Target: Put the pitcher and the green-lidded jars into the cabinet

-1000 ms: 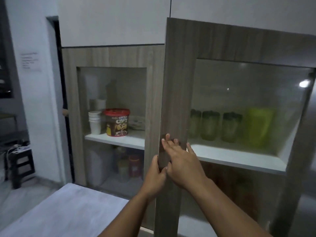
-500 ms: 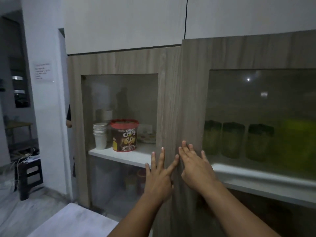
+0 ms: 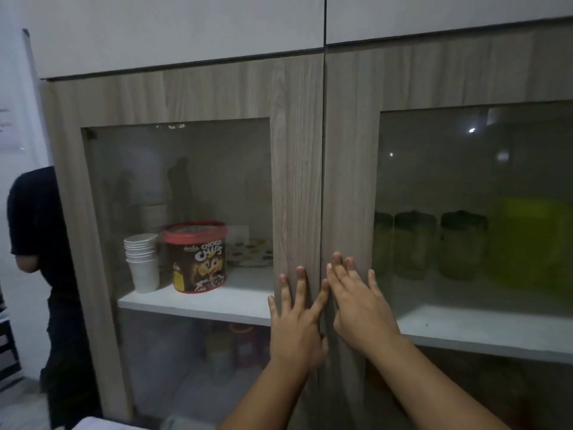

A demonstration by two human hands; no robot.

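The wooden cabinet has two glass-paned doors, both flush and closed. Behind the right door's (image 3: 350,169) smoked glass, three green-lidded jars (image 3: 462,243) stand in a row on a white shelf (image 3: 483,330), with the yellow-green pitcher (image 3: 533,246) to their right. My left hand (image 3: 296,321) lies flat, fingers spread, on the left door's (image 3: 297,169) frame. My right hand (image 3: 359,302) presses flat on the right door's frame beside the seam. Neither hand holds anything.
Behind the left glass stand a stack of white paper cups (image 3: 142,262), a red-lidded Choco Chips tub (image 3: 197,256) and a dotted plate (image 3: 251,252). A person in dark clothes (image 3: 46,259) stands at the cabinet's left side. White upper cabinets (image 3: 186,26) hang above.
The right door swung from open to fully closed. Both hands went from gripping its edge to lying flat on the door frames, and the view moved closer.
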